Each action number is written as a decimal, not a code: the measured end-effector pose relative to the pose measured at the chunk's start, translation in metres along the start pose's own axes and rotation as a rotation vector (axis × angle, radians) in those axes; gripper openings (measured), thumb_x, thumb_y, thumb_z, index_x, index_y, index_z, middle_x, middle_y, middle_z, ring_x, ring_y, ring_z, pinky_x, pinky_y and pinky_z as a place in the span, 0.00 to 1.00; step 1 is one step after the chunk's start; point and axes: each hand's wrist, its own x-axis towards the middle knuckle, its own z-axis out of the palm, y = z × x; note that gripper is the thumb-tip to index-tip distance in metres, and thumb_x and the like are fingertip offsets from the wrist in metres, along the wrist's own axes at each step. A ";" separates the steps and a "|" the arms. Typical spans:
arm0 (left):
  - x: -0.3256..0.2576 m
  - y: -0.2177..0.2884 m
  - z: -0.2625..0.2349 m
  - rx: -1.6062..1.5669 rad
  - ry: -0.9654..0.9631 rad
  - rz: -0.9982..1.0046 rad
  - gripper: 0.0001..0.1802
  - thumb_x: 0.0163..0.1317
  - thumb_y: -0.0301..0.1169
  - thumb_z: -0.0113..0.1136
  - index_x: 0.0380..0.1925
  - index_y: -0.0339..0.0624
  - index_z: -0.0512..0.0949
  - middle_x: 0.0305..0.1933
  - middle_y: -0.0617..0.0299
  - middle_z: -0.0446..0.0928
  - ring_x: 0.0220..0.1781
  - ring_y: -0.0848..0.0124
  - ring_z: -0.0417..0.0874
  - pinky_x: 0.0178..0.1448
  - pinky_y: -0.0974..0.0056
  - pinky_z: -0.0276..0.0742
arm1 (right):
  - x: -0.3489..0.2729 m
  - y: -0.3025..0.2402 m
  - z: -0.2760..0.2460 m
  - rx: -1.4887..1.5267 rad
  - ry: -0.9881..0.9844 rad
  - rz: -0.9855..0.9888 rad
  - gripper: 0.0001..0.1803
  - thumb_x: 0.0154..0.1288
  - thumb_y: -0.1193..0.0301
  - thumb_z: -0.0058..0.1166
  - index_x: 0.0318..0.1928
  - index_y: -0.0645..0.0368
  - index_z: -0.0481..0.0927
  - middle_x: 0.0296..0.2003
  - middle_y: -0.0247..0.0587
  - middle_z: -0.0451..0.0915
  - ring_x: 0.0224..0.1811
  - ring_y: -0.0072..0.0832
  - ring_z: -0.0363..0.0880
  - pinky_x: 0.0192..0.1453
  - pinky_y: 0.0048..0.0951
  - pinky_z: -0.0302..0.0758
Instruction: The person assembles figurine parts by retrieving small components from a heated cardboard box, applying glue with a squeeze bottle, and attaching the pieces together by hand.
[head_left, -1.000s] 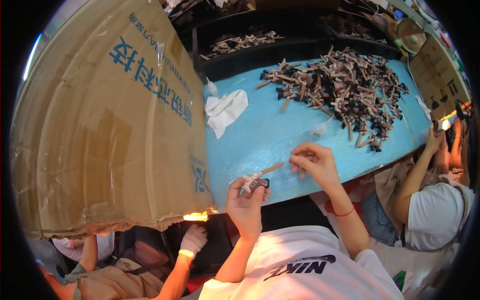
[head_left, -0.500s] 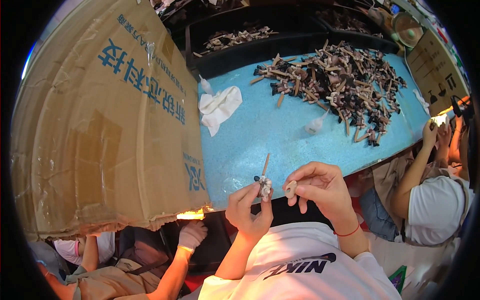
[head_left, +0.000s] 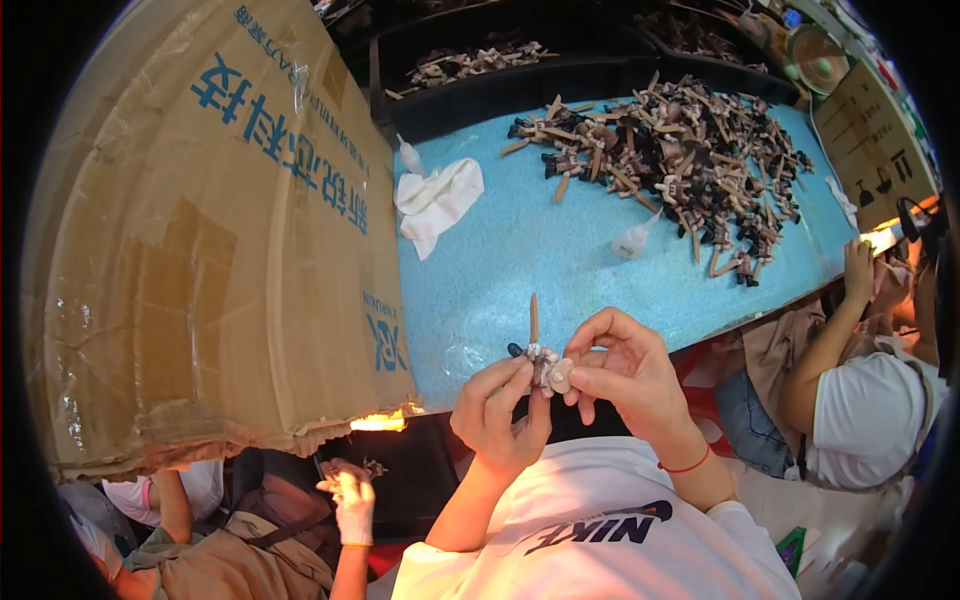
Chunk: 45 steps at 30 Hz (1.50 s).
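The left hand [head_left: 492,418] is half curled, thumb and fingers pinching a small grey, white and dark moulded figurine [head_left: 545,360] between the two hands. A thin, flat brown strip [head_left: 534,318] points up from it, away from the person. The right hand [head_left: 632,385] is loosely bent, its thumb and index finger grasping a small, rounded pale-beige piece [head_left: 563,375] at the figurine's near right side; whether the two are joined cannot be told. Beyond the right hand, a white squeeze bottle with a thin tip [head_left: 632,240] lies on the light-blue tabletop [head_left: 480,290], and farther off a heap of similar brown-and-black figurines [head_left: 700,165]. Beyond the left hand lies a crumpled white cloth [head_left: 440,205].
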 end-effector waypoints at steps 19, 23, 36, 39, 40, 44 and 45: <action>0.010 0.001 -0.003 -0.130 -0.047 -0.011 0.19 0.42 0.13 0.63 0.37 0.38 0.76 0.39 0.54 0.74 0.38 0.61 0.79 0.38 0.64 0.78 | 0.000 0.000 0.002 0.005 0.017 0.070 0.11 0.58 0.81 0.54 0.41 0.66 0.68 0.34 0.41 0.73 0.31 0.24 0.79 0.31 0.24 0.81; 0.018 0.006 -0.007 -0.345 -0.103 -0.231 0.19 0.43 0.13 0.59 0.38 0.37 0.76 0.46 0.47 0.72 0.46 0.59 0.78 0.47 0.63 0.76 | 0.000 0.000 0.004 -0.029 0.072 -0.007 0.11 0.56 0.84 0.52 0.39 0.68 0.66 0.34 0.47 0.75 0.31 0.29 0.81 0.32 0.28 0.83; 0.030 0.017 -0.017 -0.471 -0.300 -0.320 0.21 0.40 0.17 0.63 0.39 0.37 0.77 0.52 0.41 0.72 0.48 0.57 0.78 0.52 0.61 0.73 | -0.008 -0.009 -0.011 -0.115 -0.052 0.017 0.14 0.59 0.83 0.51 0.44 0.67 0.63 0.38 0.46 0.75 0.36 0.29 0.81 0.39 0.27 0.82; 0.035 0.020 -0.018 -0.408 -0.334 -0.281 0.21 0.38 0.16 0.64 0.38 0.37 0.77 0.51 0.42 0.73 0.47 0.56 0.79 0.49 0.61 0.74 | -0.008 -0.013 -0.012 -0.162 -0.035 0.008 0.18 0.57 0.84 0.52 0.46 0.66 0.62 0.40 0.46 0.73 0.36 0.30 0.81 0.38 0.26 0.82; 0.037 0.021 -0.018 -0.412 -0.337 -0.282 0.21 0.38 0.16 0.64 0.38 0.37 0.77 0.51 0.42 0.73 0.47 0.56 0.79 0.49 0.61 0.74 | -0.007 -0.016 -0.012 -0.162 -0.030 0.008 0.18 0.57 0.84 0.52 0.46 0.66 0.62 0.40 0.46 0.73 0.36 0.30 0.81 0.38 0.26 0.82; 0.043 0.026 -0.018 -0.354 -0.345 -0.231 0.20 0.37 0.17 0.65 0.36 0.35 0.76 0.49 0.42 0.74 0.43 0.56 0.79 0.46 0.61 0.75 | -0.003 -0.023 -0.014 -0.151 -0.069 0.069 0.24 0.54 0.85 0.54 0.49 0.64 0.60 0.41 0.46 0.71 0.37 0.30 0.81 0.37 0.26 0.82; 0.043 0.027 -0.017 -0.337 -0.344 -0.222 0.20 0.36 0.17 0.65 0.35 0.35 0.75 0.49 0.42 0.74 0.42 0.56 0.79 0.45 0.60 0.75 | -0.003 -0.024 -0.015 -0.144 -0.082 0.080 0.25 0.53 0.86 0.54 0.50 0.64 0.59 0.41 0.46 0.71 0.37 0.30 0.81 0.36 0.26 0.82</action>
